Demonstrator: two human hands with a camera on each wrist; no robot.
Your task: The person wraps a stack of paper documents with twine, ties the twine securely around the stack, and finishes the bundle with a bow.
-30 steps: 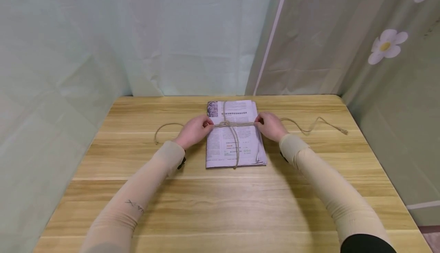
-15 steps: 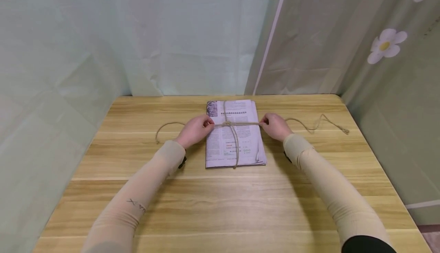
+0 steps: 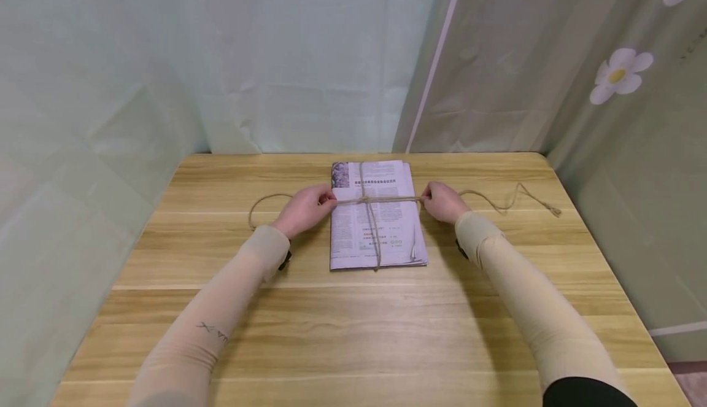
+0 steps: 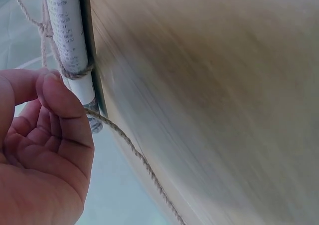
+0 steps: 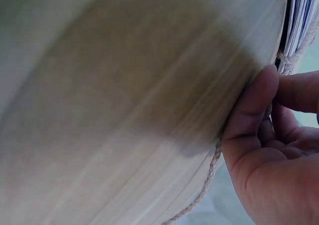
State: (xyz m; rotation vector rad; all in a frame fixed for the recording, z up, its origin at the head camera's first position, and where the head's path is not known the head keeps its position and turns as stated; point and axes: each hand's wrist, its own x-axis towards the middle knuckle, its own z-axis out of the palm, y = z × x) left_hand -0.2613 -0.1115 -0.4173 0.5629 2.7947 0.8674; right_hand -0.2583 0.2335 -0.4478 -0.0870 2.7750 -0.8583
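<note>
A folded stack of newspapers (image 3: 353, 235) lies on the table, with twine (image 3: 371, 223) crossing over its top both lengthwise and crosswise. Where the strands meet there is a knot (image 3: 364, 199). At the stack's left edge my left hand (image 3: 304, 210) pinches one strand between thumb and forefinger. My right hand (image 3: 444, 202) pinches the opposite strand just past the right edge. Between the two hands the twine runs straight. In the left wrist view the twine (image 4: 134, 147) trails loose from behind the fingers; in the right wrist view another tail of twine (image 5: 204, 185) hangs below the hand.
The wooden table (image 3: 364, 333) stretches around the stack on all sides. A loose twine end (image 3: 519, 195) lies to the right, finishing in a small knot. Pale curtains (image 3: 309, 57) hang behind the table's back edge, one with a white flower (image 3: 621, 75).
My right hand has drawn the strand to the right, then my left hand has pulled left. The knot has become smaller, and the lengthwise twine has shifted slightly left.
</note>
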